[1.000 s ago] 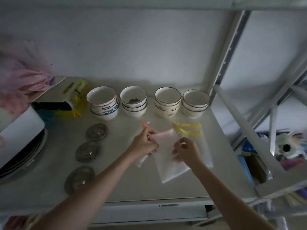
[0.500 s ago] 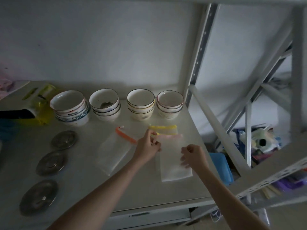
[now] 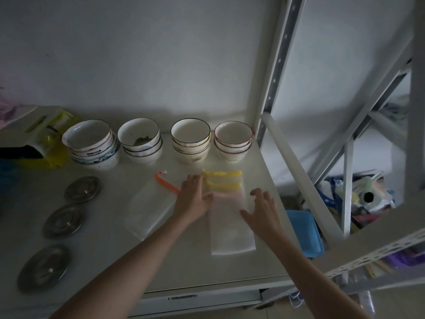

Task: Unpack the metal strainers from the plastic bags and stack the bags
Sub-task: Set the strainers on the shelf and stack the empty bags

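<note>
Three round metal strainers lie in a column at the left of the white shelf: a far strainer [image 3: 82,189], a middle strainer [image 3: 62,221] and a near strainer [image 3: 43,268]. A stack of clear plastic bags [image 3: 231,229] with yellow and pink zip strips lies at the right. My left hand [image 3: 194,198] rests flat with spread fingers on the stack's left edge. My right hand [image 3: 262,211] hovers with fingers apart over its right side. Another clear bag with an orange strip [image 3: 149,210] lies apart, left of my left hand.
Four stacks of ceramic bowls [image 3: 190,140] line the back of the shelf [image 3: 184,268]. A yellow and white packet [image 3: 49,137] sits at the back left. A grey metal rack upright [image 3: 276,72] and diagonal brace stand at the right, with a blue box [image 3: 303,233] below.
The pink-strip bag was laid onto the yellow-strip bags. Both hands let go and flattened out. The orange-strip bag now lies by itself to the left. The view shifted right.
</note>
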